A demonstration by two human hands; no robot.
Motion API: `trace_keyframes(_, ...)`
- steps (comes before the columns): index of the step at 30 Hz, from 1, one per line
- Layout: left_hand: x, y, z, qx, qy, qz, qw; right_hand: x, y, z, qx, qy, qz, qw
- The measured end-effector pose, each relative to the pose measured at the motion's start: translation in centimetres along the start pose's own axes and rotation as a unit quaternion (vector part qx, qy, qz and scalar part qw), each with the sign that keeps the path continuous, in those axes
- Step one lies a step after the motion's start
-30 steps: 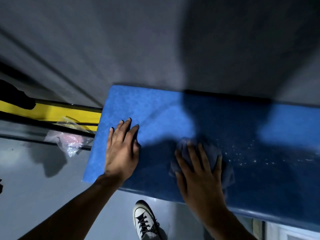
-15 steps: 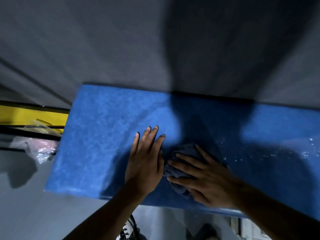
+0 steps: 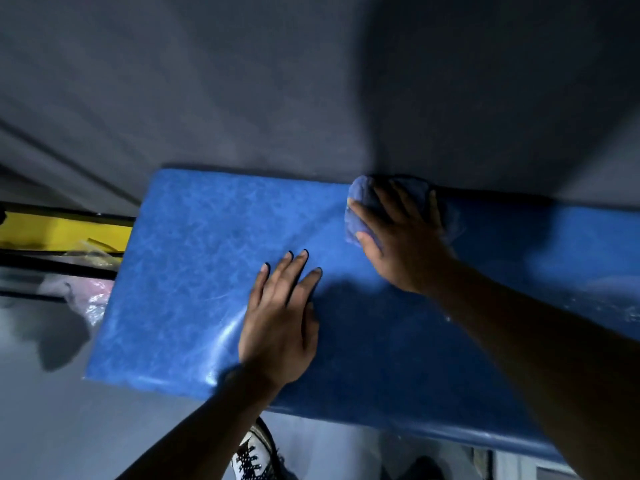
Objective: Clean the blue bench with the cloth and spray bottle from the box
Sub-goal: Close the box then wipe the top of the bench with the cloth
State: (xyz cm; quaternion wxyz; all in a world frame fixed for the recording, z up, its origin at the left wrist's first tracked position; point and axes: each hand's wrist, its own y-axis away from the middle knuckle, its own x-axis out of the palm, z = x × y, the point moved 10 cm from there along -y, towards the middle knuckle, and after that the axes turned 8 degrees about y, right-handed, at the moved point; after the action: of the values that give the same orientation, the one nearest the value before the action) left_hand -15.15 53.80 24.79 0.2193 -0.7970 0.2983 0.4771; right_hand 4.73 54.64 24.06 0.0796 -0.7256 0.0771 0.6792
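I see my right hand (image 3: 403,244) pressing the bunched cloth (image 3: 363,195) at the bench's (image 3: 180,271) far edge, toward 1 o'clock, fingers spread over it. My left hand (image 3: 277,327) lies flat, fingers straight, on the bench at 6 o'clock.

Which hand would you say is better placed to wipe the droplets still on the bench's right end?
The right hand: it already presses the cloth at the blue bench's far edge, nearer the droplets. The left hand lies flat, bracing, holding nothing.
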Motion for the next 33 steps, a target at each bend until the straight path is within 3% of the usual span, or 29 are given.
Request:
trace_keyframes(6, 0.0, 0.3, -0.3, 0.0, -0.01, -0.023, 1.0, 0.3, 3.3, -0.9, 0.157, -0.063, 0.012, 0.985)
trace_keyframes(11, -0.2, 0.2, -0.9, -0.001, -0.031, -0.017, 0.999, -0.9, 11.6, -0.6, 0.164, -0.059, -0.011, 0.985)
trace_keyframes(20, -0.7, 0.2, -3.2, -0.052, -0.064, 0.026, 0.996, -1.4, 22.9, -1.0, 0.043, -0.036, 0.042, 0.998)
trace_keyframes(26, 3.6, -0.5, -12.9, 0.009, 0.035, 0.023, 0.999, -2.0, 24.6, -1.7, -0.012, -0.067, 0.002, 0.998)
trace_keyframes(33, 7.2, 0.3, -12.9, -0.008, 0.004, 0.044, 0.999, -0.6, 22.5, -3.8, -0.179, -0.032, -0.01, 0.983)
